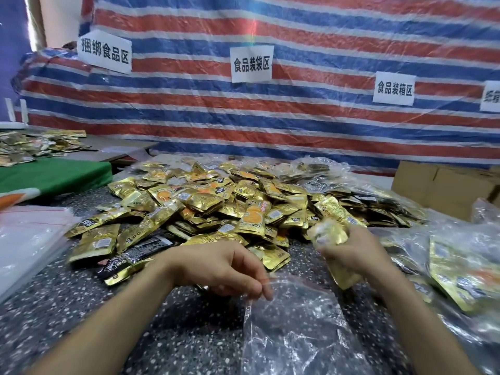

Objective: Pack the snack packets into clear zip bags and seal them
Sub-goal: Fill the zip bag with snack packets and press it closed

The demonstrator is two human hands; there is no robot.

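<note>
My left hand (221, 269): I am pinching the red-lined mouth of the clear zip bag (297, 342) between my thumb and curled fingers, and I am holding it a little way in from the bench's front edge.

My right hand (357, 255): I am wrapping my fingers round a small bunch of gold packets (331, 235), just above and to the right of the bag's mouth. Blur is keeping me from counting them.

Bag: it is lying across the front of the bench (81, 307) between my forearms, with its mouth pointing away from me. The speckled top is showing through the plastic, and I cannot tell whether anything is inside.

Loose stock: a big pile of snack packets (216, 204) is spreading over the middle of the bench and reaching toward its back edge. The nearest ones are lying just beyond my left knuckles.

Left edge: a stack of empty bags (24, 239) is sitting flat there. Behind it a green cloth (54, 174) is covering the next surface, and a second heap (32, 146) of gold packets is lying beyond that.

Right edge: filled bags (465, 269) are piling up beside my right wrist, gold showing through the crinkled plastic.

Back right corner: a cardboard box (438, 185) is standing there.

Behind the bench: a red, white and blue striped tarp (297, 125) is hanging as a wall, and white paper signs (251, 64) with black characters are sticking to it.
</note>
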